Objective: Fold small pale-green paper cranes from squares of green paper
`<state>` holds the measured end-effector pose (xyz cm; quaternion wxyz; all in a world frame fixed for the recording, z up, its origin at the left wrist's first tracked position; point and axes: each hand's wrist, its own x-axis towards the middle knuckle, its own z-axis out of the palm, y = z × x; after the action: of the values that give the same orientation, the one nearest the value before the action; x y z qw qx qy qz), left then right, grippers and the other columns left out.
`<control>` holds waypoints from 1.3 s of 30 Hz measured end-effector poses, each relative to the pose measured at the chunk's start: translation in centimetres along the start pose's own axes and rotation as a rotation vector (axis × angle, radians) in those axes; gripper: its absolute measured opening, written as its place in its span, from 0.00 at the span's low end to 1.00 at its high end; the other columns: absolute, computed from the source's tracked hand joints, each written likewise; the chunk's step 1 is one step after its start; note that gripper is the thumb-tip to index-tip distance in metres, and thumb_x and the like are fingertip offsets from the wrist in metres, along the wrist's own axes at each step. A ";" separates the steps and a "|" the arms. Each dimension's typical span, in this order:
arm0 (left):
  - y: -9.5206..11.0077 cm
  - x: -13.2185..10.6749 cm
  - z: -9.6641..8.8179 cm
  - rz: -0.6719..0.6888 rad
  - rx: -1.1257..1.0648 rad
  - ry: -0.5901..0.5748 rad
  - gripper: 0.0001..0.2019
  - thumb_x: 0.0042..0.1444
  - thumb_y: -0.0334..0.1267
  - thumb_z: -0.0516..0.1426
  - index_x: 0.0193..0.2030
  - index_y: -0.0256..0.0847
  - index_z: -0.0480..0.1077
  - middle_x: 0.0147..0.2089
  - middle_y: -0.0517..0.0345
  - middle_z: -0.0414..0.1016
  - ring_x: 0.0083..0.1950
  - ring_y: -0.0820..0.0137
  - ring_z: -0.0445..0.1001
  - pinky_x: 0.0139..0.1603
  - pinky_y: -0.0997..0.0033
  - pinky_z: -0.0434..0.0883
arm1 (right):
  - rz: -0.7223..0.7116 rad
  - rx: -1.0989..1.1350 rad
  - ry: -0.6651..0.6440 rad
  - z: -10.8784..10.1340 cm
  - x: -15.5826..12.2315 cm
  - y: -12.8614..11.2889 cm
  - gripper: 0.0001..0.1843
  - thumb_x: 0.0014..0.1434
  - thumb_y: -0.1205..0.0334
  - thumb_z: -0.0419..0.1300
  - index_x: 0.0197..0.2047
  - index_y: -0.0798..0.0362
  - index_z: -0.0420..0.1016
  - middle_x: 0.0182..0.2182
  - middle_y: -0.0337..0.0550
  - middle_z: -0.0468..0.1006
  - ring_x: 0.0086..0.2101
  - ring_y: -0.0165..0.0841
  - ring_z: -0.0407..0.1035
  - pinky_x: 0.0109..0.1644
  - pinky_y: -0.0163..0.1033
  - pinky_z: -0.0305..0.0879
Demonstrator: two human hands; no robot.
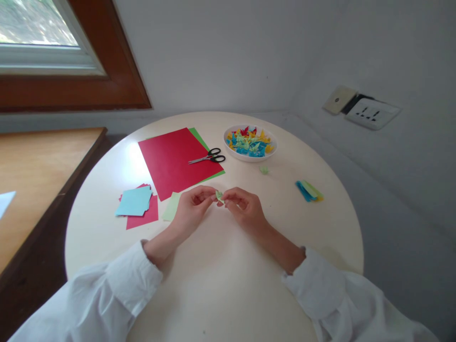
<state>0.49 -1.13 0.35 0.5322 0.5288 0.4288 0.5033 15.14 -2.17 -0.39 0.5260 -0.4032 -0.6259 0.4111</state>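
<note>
Between my two hands, a small folded piece of light green paper point(219, 196) is pinched just above the table. My left hand point(194, 204) grips its left side with thumb and fingertips. On the opposite side, the fingertips of my right hand point(245, 206) are closed on the same piece. Its exact folded shape is partly covered by my fingers. A flat pale green sheet point(172, 206) lies partly behind my left hand. Beyond my right hand rests a small light green folded paper figure point(264, 170).
A white bowl point(251, 158) holds many coloured paper cranes. Black-handled scissors point(206, 158) lie on large red paper point(174, 164) over green sheets. Blue and red paper squares point(134, 202) are at left, folded coloured strips point(309, 191) at right. Walls border the round table point(228, 285).
</note>
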 end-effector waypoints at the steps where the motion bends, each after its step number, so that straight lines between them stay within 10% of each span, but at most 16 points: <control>1: 0.0 0.0 0.0 0.010 0.005 -0.009 0.07 0.44 0.39 0.62 0.29 0.37 0.73 0.26 0.58 0.75 0.29 0.71 0.73 0.33 0.72 0.69 | 0.009 0.010 -0.003 0.0 0.0 0.0 0.04 0.51 0.67 0.55 0.29 0.53 0.72 0.26 0.39 0.76 0.28 0.30 0.73 0.34 0.35 0.68; 39: -1.2 0.1 -0.6 -0.043 -0.020 0.021 0.10 0.49 0.42 0.60 0.29 0.37 0.71 0.29 0.57 0.73 0.35 0.68 0.74 0.42 0.66 0.69 | 0.042 0.056 0.081 0.1 0.2 0.2 0.02 0.49 0.66 0.57 0.28 0.52 0.65 0.23 0.34 0.66 0.25 0.26 0.63 0.30 0.33 0.62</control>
<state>0.04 -0.91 -0.92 0.5436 0.5088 0.4406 0.5015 15.04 -1.88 -0.49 0.5532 -0.4177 -0.5838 0.4227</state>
